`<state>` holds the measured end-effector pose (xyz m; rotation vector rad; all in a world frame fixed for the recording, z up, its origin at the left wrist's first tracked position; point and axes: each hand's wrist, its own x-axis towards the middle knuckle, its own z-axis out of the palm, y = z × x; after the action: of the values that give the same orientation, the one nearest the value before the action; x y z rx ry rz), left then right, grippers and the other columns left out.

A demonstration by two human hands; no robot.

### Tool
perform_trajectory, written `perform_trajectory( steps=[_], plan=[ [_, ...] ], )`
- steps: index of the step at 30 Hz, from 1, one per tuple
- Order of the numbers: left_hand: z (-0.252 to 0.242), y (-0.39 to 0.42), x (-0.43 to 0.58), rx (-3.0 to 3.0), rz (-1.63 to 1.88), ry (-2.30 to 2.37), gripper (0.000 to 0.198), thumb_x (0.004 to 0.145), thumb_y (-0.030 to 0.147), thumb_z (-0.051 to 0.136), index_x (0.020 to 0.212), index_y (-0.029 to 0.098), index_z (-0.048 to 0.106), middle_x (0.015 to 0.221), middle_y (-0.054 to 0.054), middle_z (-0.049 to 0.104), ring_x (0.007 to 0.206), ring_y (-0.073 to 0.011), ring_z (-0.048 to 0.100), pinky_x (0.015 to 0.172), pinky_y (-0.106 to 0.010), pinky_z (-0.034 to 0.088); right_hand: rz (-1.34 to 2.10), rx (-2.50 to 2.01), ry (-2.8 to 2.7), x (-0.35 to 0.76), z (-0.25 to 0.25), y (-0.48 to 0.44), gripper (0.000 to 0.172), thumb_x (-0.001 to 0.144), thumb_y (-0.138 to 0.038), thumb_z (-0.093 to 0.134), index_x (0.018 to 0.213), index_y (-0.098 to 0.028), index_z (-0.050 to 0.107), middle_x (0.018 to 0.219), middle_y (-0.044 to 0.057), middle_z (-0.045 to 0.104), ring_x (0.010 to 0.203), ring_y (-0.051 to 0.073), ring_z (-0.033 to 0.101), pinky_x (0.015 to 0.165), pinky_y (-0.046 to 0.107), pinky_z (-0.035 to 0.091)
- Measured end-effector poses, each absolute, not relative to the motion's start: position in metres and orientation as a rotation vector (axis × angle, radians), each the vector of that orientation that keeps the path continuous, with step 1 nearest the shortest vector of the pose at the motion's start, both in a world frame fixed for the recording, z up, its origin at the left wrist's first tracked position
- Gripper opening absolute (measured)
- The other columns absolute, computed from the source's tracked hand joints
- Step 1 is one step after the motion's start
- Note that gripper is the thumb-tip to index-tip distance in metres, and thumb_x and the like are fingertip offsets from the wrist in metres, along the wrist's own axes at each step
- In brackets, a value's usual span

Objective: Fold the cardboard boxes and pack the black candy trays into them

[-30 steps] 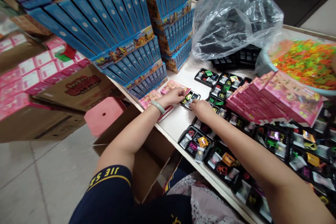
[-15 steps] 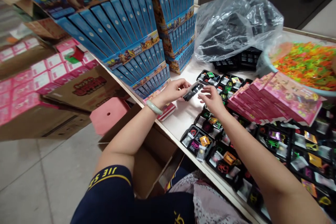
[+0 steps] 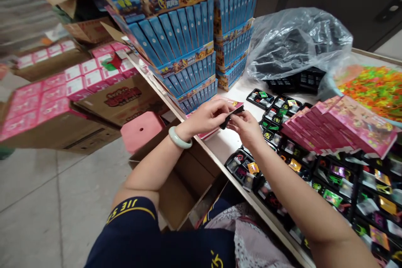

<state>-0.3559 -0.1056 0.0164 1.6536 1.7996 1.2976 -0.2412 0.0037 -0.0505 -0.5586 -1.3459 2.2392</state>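
Between my hands a small black plastic tray (image 3: pixel 226 123) is tilted nearly edge-on above the white table. My left hand (image 3: pixel 207 116), with a pale green bangle on its wrist, pinches the tray from the left. On the right side, the bent fingers of my right hand (image 3: pixel 246 129) press against the tray's edge. What lies inside the tray is hidden. Pink printed boxes (image 3: pixel 211 134) lie under and behind my left hand. Filled black trays (image 3: pixel 243 167) with small bagged and coloured pieces spread over the table to the right of my hands.
Stacked display cartons of blue boxes (image 3: pixel 185 29) rise behind my hands. A clear plastic bag (image 3: pixel 298 42), a fan of pink boxes (image 3: pixel 339 121) and a tub of bright plastic pieces (image 3: pixel 373 88) stand rightward. An open cardboard box (image 3: pixel 176 192) and pink stool (image 3: pixel 141 132) are below left.
My view has swung left, so the scene sits further right. The tray has turned from showing its compartments to edge-on. My right hand has closed onto it.
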Motion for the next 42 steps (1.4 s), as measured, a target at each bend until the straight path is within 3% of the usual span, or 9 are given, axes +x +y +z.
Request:
perform_trajectory(
  steps=[5, 9, 12, 15, 19, 27, 34, 39, 42],
  plan=[
    [0.002, -0.142, -0.382, 1.863, 1.108, 1.952, 0.01, 0.086, 0.016, 0.05, 0.083, 0.016, 0.06, 0.097, -0.006, 0.069, 0.087, -0.0167, 0.063, 0.08, -0.029, 0.049, 2.189, -0.644, -1.542, -0.274, -0.075, -0.022, 0.042, 0.066, -0.042, 0.075, 0.085, -0.024, 0.042, 0.069, -0.006, 0.061, 0.059, 0.014, 0.063, 0.06, 0.031, 0.056],
    [-0.035, -0.164, -0.39, 1.916, 0.982, 2.13, 0.016, 0.085, 0.012, 0.046, 0.089, 0.017, 0.061, 0.093, -0.006, 0.069, 0.087, -0.0179, 0.064, 0.081, -0.031, 0.05, 1.612, -0.695, -2.134, -0.266, -0.099, -0.018, 0.04, 0.071, -0.03, 0.072, 0.101, -0.021, 0.047, 0.083, 0.0, 0.062, 0.063, 0.017, 0.061, 0.065, 0.038, 0.055],
    [-0.059, -0.171, -0.384, 1.75, 1.114, 2.205, 0.015, 0.086, 0.013, 0.046, 0.088, 0.016, 0.06, 0.101, -0.008, 0.07, 0.094, -0.0191, 0.065, 0.084, -0.033, 0.051, 1.115, -0.369, -2.401, -0.241, -0.106, -0.012, 0.033, 0.084, -0.023, 0.057, 0.116, -0.017, 0.051, 0.106, 0.012, 0.063, 0.087, 0.023, 0.062, 0.082, 0.044, 0.052],
    [-0.068, -0.169, -0.376, 1.663, 1.203, 2.194, 0.013, 0.086, 0.015, 0.047, 0.086, 0.016, 0.059, 0.105, -0.01, 0.069, 0.097, -0.0198, 0.065, 0.086, -0.035, 0.051, 0.742, -0.02, -2.608, -0.224, -0.108, -0.019, 0.032, 0.092, -0.017, 0.044, 0.122, -0.017, 0.056, 0.121, 0.015, 0.061, 0.112, 0.028, 0.055, 0.094, 0.046, 0.046],
    [-0.062, -0.161, -0.373, 1.615, 1.296, 2.063, 0.011, 0.088, 0.019, 0.048, 0.082, 0.016, 0.057, 0.105, -0.01, 0.069, 0.095, -0.0185, 0.065, 0.083, -0.032, 0.051, 0.521, -0.056, -2.747, -0.228, -0.112, -0.038, 0.041, 0.092, -0.014, 0.043, 0.132, -0.013, 0.051, 0.134, 0.017, 0.054, 0.122, 0.032, 0.049, 0.097, 0.048, 0.043],
    [-0.047, -0.156, -0.382, 1.589, 1.352, 2.116, 0.011, 0.087, 0.023, 0.052, 0.08, 0.016, 0.055, 0.099, -0.007, 0.07, 0.079, -0.0142, 0.061, 0.076, -0.028, 0.049, 0.804, -0.022, -2.441, -0.239, -0.114, -0.031, 0.041, 0.092, -0.015, 0.041, 0.132, -0.015, 0.05, 0.125, 0.016, 0.057, 0.121, 0.026, 0.051, 0.103, 0.046, 0.044],
    [-0.045, -0.151, -0.376, 1.614, 1.338, 2.086, 0.011, 0.087, 0.022, 0.051, 0.077, 0.016, 0.054, 0.104, -0.01, 0.069, 0.09, -0.0172, 0.062, 0.082, -0.032, 0.049, 1.018, -0.119, -2.276, -0.24, -0.115, -0.033, 0.041, 0.094, -0.025, 0.044, 0.133, -0.018, 0.052, 0.125, 0.016, 0.06, 0.119, 0.026, 0.054, 0.101, 0.048, 0.047],
    [-0.047, -0.148, -0.376, 1.594, 1.358, 2.016, 0.013, 0.087, 0.024, 0.052, 0.076, 0.017, 0.053, 0.11, -0.011, 0.068, 0.103, -0.0204, 0.061, 0.089, -0.035, 0.048, 1.448, -0.374, -2.005, -0.253, -0.112, -0.035, 0.026, 0.086, -0.033, 0.055, 0.104, -0.024, 0.071, 0.104, 0.007, 0.072, 0.1, 0.023, 0.065, 0.092, 0.04, 0.052],
    [-0.047, -0.146, -0.375, 1.579, 1.387, 1.943, 0.016, 0.088, 0.027, 0.053, 0.076, 0.016, 0.054, 0.109, -0.012, 0.068, 0.103, -0.021, 0.062, 0.09, -0.036, 0.048, 1.598, -0.504, -1.875, -0.264, -0.109, -0.034, 0.02, 0.077, -0.036, 0.062, 0.086, -0.023, 0.074, 0.09, 0.004, 0.074, 0.088, 0.022, 0.067, 0.086, 0.037, 0.052]
  ],
)
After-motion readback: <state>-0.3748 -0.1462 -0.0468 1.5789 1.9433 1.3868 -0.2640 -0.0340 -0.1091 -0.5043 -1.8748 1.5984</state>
